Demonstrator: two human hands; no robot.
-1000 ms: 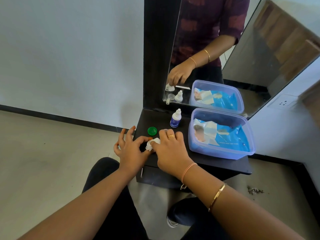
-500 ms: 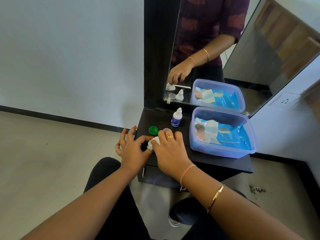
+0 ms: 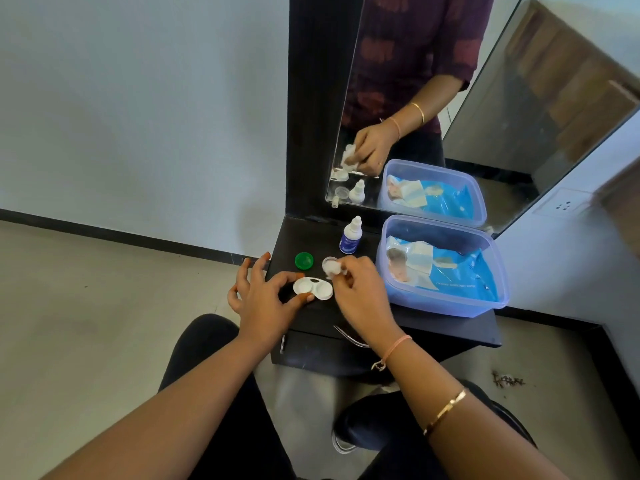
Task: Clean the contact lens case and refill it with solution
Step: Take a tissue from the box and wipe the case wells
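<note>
- So the contact lens case (image 3: 312,288) is lying open on the dark desk (image 3: 433,323), both white wells facing up, right in front of the person.
- The left hand (image 3: 263,299) is pinching the case's 9 o'clock end between thumb and fingertips, pinning it down.
- The right hand (image 3: 360,292) is hovering at the case's 1 o'clock, fingers closed on a small white wad (image 3: 333,266), probably tissue, though it could be a cap, hard to tell.
- The green cap (image 3: 304,260) is sitting off at the case's 11 o'clock, and the solution bottle (image 3: 350,237) is standing at 1 o'clock, further back, tip on.
- A blue tub (image 3: 498,271) of wipe packets is sitting at 3 o'clock.
- My read: we're in the wiping step, and no refilling is happening yet.
- Next up is probably dabbing the wells, then dropping the wad and reaching for the bottle, keeping the case flat so nothing spills.
</note>
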